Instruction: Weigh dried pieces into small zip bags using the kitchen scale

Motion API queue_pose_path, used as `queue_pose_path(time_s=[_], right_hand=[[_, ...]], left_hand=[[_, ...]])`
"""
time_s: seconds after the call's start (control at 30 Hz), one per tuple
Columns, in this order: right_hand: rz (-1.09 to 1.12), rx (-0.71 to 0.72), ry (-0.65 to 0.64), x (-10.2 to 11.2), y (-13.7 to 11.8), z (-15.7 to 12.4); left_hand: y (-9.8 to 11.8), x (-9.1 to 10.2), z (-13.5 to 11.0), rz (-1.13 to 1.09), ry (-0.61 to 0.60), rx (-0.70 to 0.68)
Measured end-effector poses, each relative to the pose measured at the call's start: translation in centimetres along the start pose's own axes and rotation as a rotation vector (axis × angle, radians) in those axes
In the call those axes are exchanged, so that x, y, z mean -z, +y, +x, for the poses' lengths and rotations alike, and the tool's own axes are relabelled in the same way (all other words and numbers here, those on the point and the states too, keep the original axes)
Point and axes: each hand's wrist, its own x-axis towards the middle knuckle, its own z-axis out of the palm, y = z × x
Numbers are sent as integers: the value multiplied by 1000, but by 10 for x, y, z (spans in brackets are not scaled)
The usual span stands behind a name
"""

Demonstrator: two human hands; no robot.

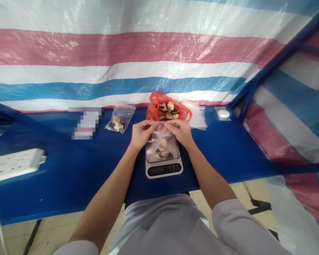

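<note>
Both hands pinch the top edge of a clear zip-lock bag (163,140). My left hand (145,132) is closed on its left part, and my right hand (181,131) is closed on its right part. Inside the bag lie a few pale and dark dried pieces, which look like sliced mushrooms (164,150). The bag lies over the platform of a white kitchen scale (164,171), whose display looks dark. Just beyond my fingers sits an open red plastic bag (154,109) filled with more of the dried slices (168,111).
Left of the red bag lies another zip-lock bag (120,118) with dried pieces. Flat clear bags (199,118) lie to its right, then a small bag with a white round object (223,114). A white power strip (17,163) rests at the blue table's (95,177) left. Striped sheeting (108,49) hangs behind.
</note>
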Motion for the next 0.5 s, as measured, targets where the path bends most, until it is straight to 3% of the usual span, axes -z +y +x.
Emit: queue_pose_path(time_s=[0.5], right_hand=[[53,-56,89,6,-4,4]], left_hand=[[-5,9,6,-148,-14,85]])
